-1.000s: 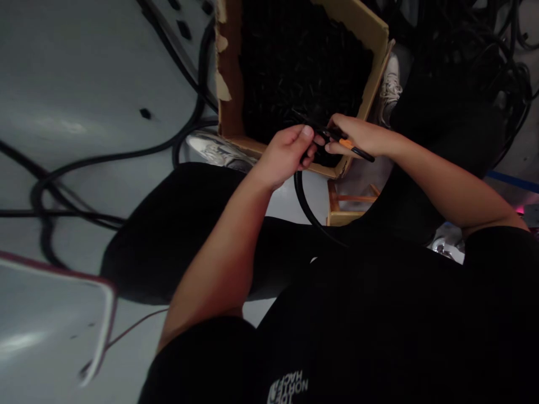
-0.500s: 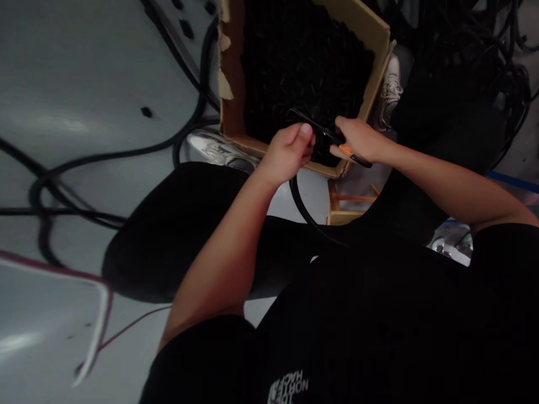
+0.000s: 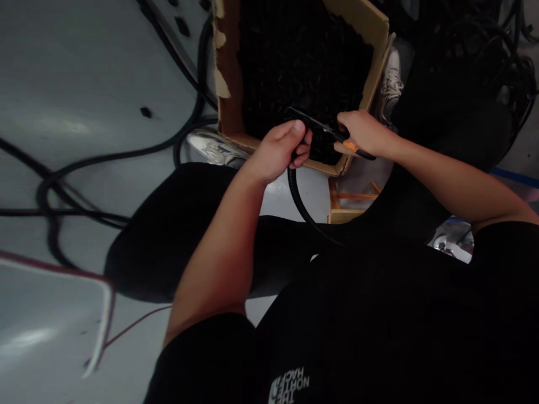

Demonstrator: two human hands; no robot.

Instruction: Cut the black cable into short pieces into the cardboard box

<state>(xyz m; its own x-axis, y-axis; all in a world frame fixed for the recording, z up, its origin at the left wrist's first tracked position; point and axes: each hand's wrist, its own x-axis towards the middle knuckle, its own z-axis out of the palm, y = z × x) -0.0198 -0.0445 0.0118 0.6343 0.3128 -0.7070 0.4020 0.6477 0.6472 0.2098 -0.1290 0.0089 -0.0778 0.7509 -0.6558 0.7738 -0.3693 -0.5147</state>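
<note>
My left hand (image 3: 280, 148) is closed around a black corrugated tube (image 3: 296, 193), which hangs below the fist and curves down toward my lap. In my right hand (image 3: 364, 133) are scissors with black and orange handles (image 3: 351, 147). Their dark blades point left and reach just above my left thumb, near the tube's upper end. How far the blades are apart is hard to make out. Both hands are over the near edge of a cardboard box (image 3: 229, 101) filled with small black pieces (image 3: 303, 62).
Black hoses (image 3: 113, 152) loop over the grey floor at left, with a few dark scraps. My shoes (image 3: 214, 147) flank the box. A small wooden stool (image 3: 347, 215) stands below it. More black tubing (image 3: 484, 45) is piled at upper right. A red and white bar (image 3: 103, 314) is at lower left.
My left hand has shifted slightly left and down with the tube. The scissors' blades, apart before, now look closer together. The camera view has moved a little.
</note>
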